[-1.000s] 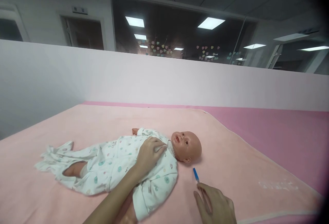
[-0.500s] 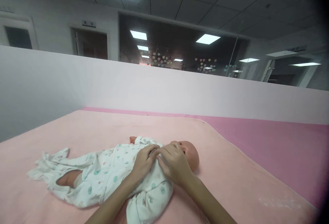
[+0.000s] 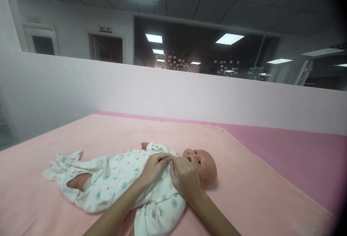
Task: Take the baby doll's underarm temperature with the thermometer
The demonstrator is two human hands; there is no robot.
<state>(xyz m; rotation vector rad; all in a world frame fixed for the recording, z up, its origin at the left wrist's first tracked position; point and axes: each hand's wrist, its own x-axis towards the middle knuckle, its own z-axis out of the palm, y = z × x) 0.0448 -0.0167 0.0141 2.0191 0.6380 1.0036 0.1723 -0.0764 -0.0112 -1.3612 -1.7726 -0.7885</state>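
Note:
A baby doll (image 3: 204,165) lies on its back on a pale pink blanket (image 3: 252,189), head to the right, dressed in a white patterned romper (image 3: 119,178). My left hand (image 3: 154,167) and my right hand (image 3: 185,176) meet at the doll's chest just below the chin. Both sets of fingers are curled and pinch the romper's fabric near the collar. The romper's legs are open at the left, where a bare doll leg (image 3: 78,181) shows.
The blanket lies on a darker pink surface (image 3: 298,149) that runs to the right. A low white partition wall (image 3: 173,91) stands behind it, with a dark glass office beyond.
One second ago my right hand lay on the blanket by a blue pen; it has since come up to the doll's collar beside my left hand. The pen is out of sight now.

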